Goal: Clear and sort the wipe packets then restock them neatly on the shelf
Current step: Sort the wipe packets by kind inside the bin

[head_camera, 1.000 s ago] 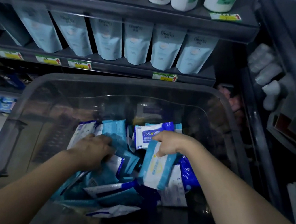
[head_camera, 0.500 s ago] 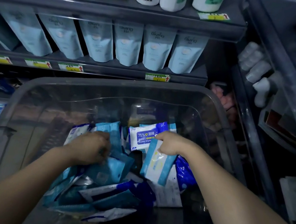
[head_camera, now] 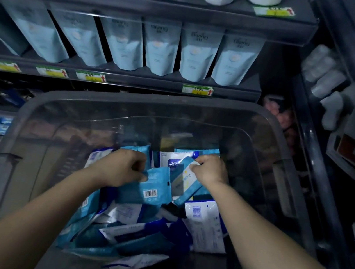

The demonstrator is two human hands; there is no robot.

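Two glossy flat packets (head_camera: 152, 188), translucent rounded bin (head_camera: 153, 104)

light: dim, bluish | shadows: deep at right | edges: wide-angle bowed | focus: soft, grainy

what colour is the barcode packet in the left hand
The flat wipe packet is teal blue with a white barcode patch; head view.

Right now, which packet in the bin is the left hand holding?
The teal packet with the white barcode facing up, pinched at its upper edge by the left hand. The right hand grips a paler white-and-blue packet.
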